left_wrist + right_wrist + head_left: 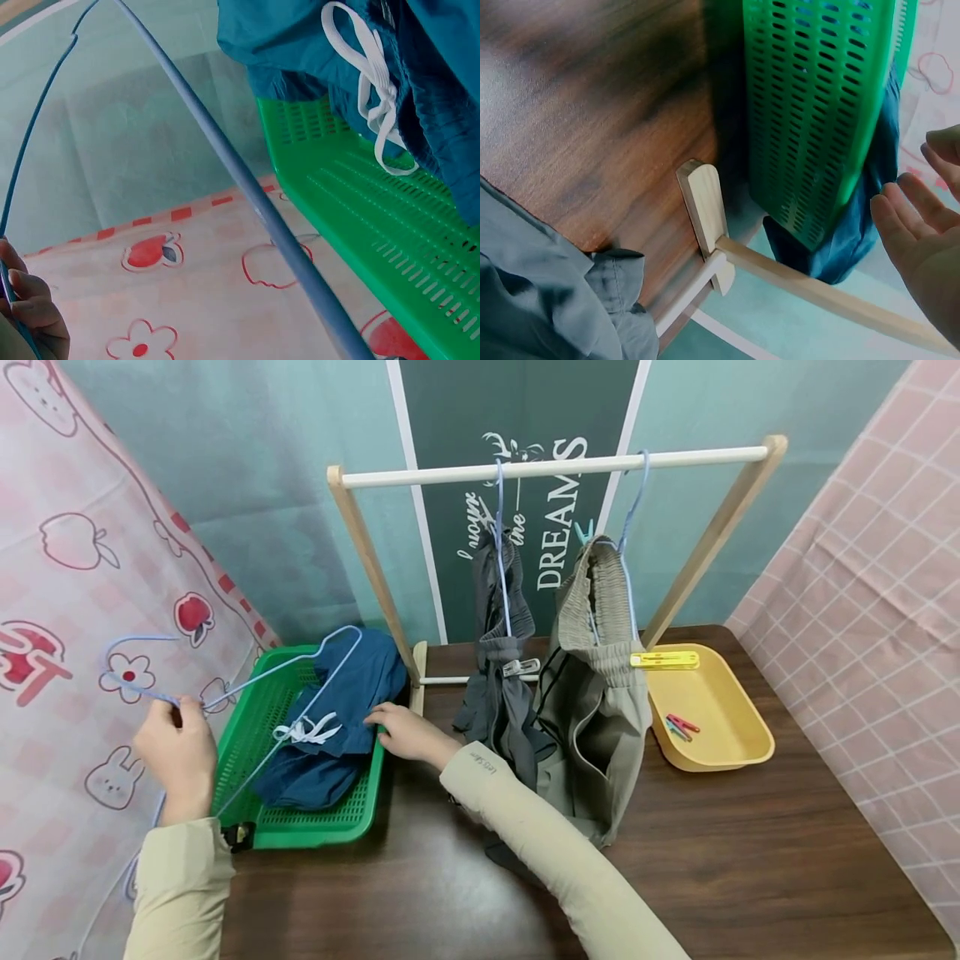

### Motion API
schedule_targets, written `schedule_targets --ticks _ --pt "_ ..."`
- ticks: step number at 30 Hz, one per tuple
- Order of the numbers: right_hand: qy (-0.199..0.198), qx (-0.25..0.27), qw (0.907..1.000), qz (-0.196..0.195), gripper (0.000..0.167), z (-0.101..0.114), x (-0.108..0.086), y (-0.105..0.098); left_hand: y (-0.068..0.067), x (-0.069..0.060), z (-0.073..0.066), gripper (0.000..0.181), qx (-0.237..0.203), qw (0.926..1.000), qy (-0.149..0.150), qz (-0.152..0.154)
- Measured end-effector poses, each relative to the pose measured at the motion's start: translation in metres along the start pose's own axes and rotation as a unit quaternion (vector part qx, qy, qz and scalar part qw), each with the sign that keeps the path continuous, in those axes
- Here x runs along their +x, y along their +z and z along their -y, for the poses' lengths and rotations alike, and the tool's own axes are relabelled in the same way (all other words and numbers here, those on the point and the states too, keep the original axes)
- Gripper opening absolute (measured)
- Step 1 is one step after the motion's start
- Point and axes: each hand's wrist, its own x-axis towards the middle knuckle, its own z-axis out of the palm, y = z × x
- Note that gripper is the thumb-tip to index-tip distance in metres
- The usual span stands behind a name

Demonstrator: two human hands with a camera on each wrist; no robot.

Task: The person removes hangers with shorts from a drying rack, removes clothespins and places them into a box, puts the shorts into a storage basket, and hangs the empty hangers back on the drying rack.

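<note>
My left hand (180, 747) grips a light blue hanger (262, 672) near its neck, over the left side of a green basket (311, 835). In the left wrist view, curled fingers of the left hand (34, 307) hold the hanger (225, 150). Dark blue clothing (375, 677) with a white drawstring (307, 729) lies in the basket, partly behind the hanger. My right hand (408, 731) is at the basket's right edge beside the clothing; in the right wrist view the right hand (930, 225) has extended, slightly bent fingers. Whether it touches the cloth, I cannot tell.
A rack with a white bar (555, 468) and wooden legs holds dark grey clothing (498, 652) and khaki clothing (600, 710) on hangers. A yellow clip (664, 660) is on the khaki one. Small clips (681, 727) lie in a yellow tray (720, 693) at right.
</note>
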Motion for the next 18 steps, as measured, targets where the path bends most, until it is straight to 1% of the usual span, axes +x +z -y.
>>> schedule_targets --ticks 2,4,7,9,12,15,18 --pt "0.011 0.013 0.9998 -0.006 0.039 -0.001 -0.002 -0.003 0.001 -0.002 -0.003 0.023 0.004 0.9999 0.000 0.011" --pt "0.020 0.024 0.9994 -0.011 0.040 -0.001 -0.004 -0.005 0.003 -0.004 -0.007 0.024 -0.001 0.9997 0.001 0.022" --pt "0.026 0.034 0.9989 -0.020 0.041 -0.002 -0.007 -0.006 0.005 -0.008 -0.013 0.023 -0.014 0.9992 0.005 0.037" --pt "0.027 0.037 0.9986 -0.027 0.041 -0.001 -0.008 -0.007 0.006 -0.010 -0.017 0.021 -0.031 0.9984 0.011 0.047" --pt "0.031 0.033 0.9981 -0.042 0.040 0.001 -0.012 -0.011 0.008 -0.012 -0.022 0.023 -0.048 0.9968 0.022 0.060" --pt "0.051 0.038 0.9964 -0.057 0.040 0.007 -0.018 -0.018 0.011 -0.015 -0.026 0.022 -0.058 0.9952 0.034 0.072" --pt "0.081 0.045 0.9934 -0.067 0.040 0.016 -0.026 -0.027 0.013 -0.017 -0.030 0.025 -0.054 0.9941 0.046 0.082"
